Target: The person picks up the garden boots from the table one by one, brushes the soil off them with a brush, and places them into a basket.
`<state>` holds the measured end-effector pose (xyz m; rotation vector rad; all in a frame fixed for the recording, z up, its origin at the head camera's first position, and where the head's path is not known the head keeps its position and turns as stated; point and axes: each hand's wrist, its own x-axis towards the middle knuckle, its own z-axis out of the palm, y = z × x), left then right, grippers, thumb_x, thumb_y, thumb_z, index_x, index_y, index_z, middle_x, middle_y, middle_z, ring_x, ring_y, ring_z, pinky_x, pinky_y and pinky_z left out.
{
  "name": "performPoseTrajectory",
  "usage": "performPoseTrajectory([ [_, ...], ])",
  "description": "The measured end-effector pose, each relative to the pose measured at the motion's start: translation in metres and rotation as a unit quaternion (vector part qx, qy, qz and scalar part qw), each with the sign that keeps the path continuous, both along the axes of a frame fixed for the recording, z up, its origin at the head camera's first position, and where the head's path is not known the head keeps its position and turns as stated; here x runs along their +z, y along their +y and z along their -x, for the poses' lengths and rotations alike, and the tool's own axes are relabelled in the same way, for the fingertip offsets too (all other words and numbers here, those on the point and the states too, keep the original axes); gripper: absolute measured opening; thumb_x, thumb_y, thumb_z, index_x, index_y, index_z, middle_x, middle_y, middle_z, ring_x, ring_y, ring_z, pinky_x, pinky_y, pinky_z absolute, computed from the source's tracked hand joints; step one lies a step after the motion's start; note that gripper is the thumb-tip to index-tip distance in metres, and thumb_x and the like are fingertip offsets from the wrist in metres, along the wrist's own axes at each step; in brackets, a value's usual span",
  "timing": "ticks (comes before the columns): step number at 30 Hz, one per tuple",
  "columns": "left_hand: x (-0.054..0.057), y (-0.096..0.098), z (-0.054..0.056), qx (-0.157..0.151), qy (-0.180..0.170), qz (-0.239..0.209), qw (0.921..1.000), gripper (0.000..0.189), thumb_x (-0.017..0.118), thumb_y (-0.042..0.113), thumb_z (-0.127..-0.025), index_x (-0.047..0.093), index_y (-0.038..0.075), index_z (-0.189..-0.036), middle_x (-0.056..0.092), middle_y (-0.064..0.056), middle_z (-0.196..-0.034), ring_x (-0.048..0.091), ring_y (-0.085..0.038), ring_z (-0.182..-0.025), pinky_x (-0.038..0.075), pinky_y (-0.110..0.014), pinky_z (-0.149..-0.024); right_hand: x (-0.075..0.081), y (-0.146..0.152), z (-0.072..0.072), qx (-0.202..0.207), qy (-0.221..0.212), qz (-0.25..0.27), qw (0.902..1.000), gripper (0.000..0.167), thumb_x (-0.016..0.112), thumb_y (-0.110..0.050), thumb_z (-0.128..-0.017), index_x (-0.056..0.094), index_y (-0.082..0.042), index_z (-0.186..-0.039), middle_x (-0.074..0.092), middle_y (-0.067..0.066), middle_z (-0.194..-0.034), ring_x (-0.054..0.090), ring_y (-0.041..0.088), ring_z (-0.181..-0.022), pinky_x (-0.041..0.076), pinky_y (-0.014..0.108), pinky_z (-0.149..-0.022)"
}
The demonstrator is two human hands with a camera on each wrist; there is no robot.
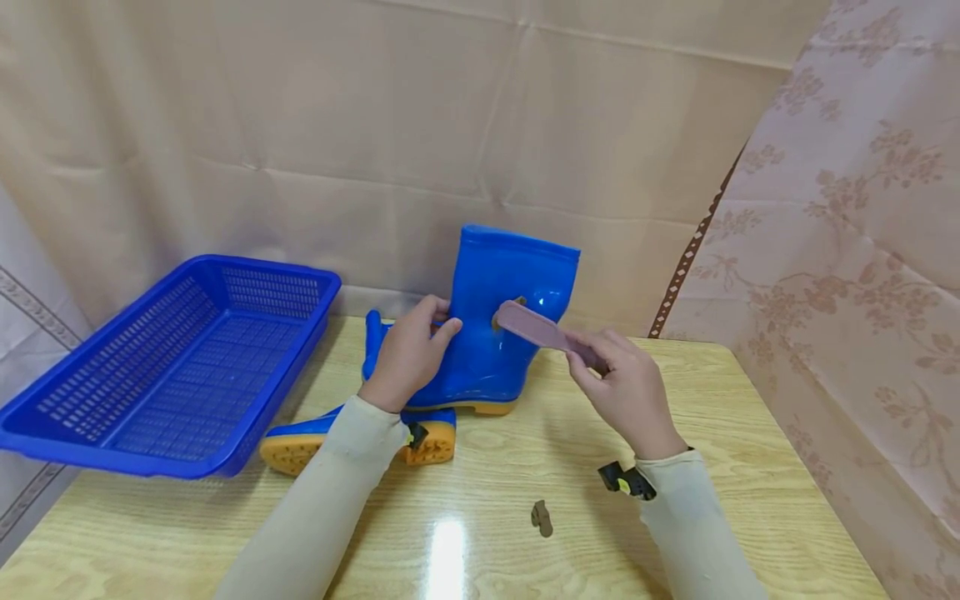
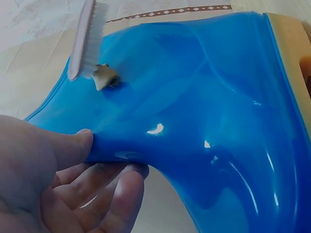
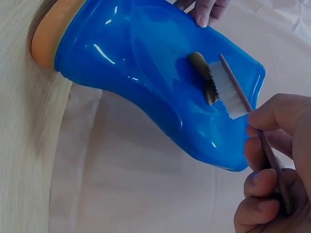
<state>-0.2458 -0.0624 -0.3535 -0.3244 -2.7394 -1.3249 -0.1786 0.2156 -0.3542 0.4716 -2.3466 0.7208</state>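
Note:
A blue rain boot (image 1: 480,275) with a yellow-orange sole stands upright on the table. My left hand (image 1: 408,358) grips its shaft on the left side, thumb on the outer face and fingers behind the edge in the left wrist view. Between the fingers and palm of my right hand (image 1: 630,387) is the handle of a pinkish brush (image 1: 532,325). Its white bristles (image 3: 228,92) meet a brown mud-like lump (image 3: 200,65) stuck on the boot's shaft. From the left wrist, the same lump (image 2: 106,77) shows right beside the bristle tips.
Another blue boot (image 1: 292,452) lies on its side behind my left forearm, its yellow-orange sole toward me. A blue perforated plastic basket (image 1: 281,387) stands at the left. Small brown pieces (image 1: 542,518) lie on the wood-grain table (image 1: 720,417). Beige curtain (image 1: 375,125) hangs behind.

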Motion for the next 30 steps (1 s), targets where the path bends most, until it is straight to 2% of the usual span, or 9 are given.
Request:
performPoseTrajectory([
  [6,-0.001,-0.0003,-0.0004,0.001,0.003,-0.001,1.0,0.033,0.058,0.033,-0.107,0.058,0.014,-0.134,0.067,-0.007,-0.131,0.065,-0.028,-0.117,0.053,-0.051,-0.103,-0.0025,-0.0042,0.002,0.006,0.013,0.018,0.9997,0.027,0.076,-0.008,-0.095,0.077,-0.011,-0.121,0.064,-0.001,-0.084,0.048,0.01,-0.065,0.035,0.021,-0.054],
  [12,-0.001,0.0,-0.0001,0.003,0.0,0.001,1.0,0.034,0.057,0.034,-0.107,0.058,0.014,-0.134,0.067,-0.007,-0.131,0.065,-0.028,-0.117,0.053,-0.051,-0.103,-0.0031,-0.0066,0.001,0.0,0.015,0.017,0.9997,0.029,0.075,-0.008,-0.096,0.076,-0.01,-0.124,0.064,0.001,-0.086,0.048,0.01,-0.065,0.037,0.024,-0.054],
  [20,-0.0005,0.0007,0.0013,0.007,-0.015,0.002,0.9999,0.037,0.057,0.035,-0.107,0.056,0.015,-0.137,0.065,-0.007,-0.133,0.065,-0.029,-0.119,0.052,-0.054,-0.103,0.0005,-0.0038,-0.0013,0.002,0.025,-0.003,0.9997,0.028,0.077,-0.006,-0.093,0.078,-0.012,-0.12,0.072,0.001,-0.093,0.054,0.009,-0.067,0.042,0.021,-0.057],
  [25,-0.0004,0.0008,0.0014,0.008,-0.016,0.005,0.9998,0.037,0.057,0.035,-0.107,0.056,0.014,-0.138,0.066,-0.007,-0.133,0.065,-0.029,-0.119,0.052,-0.053,-0.103,0.0019,-0.0035,-0.002,0.004,0.031,0.009,0.9995,0.028,0.077,-0.006,-0.093,0.077,-0.011,-0.12,0.068,0.0,-0.086,0.05,0.009,-0.065,0.035,0.017,-0.055],
  [30,-0.0016,0.001,0.0019,0.009,-0.01,0.007,0.9999,0.037,0.057,0.035,-0.107,0.056,0.015,-0.138,0.066,-0.007,-0.132,0.065,-0.028,-0.118,0.053,-0.053,-0.103,0.0014,-0.0033,-0.0009,0.001,0.024,-0.002,0.9997,0.028,0.077,-0.007,-0.094,0.077,-0.011,-0.121,0.063,-0.001,-0.082,0.047,0.01,-0.065,0.035,0.023,-0.054],
])
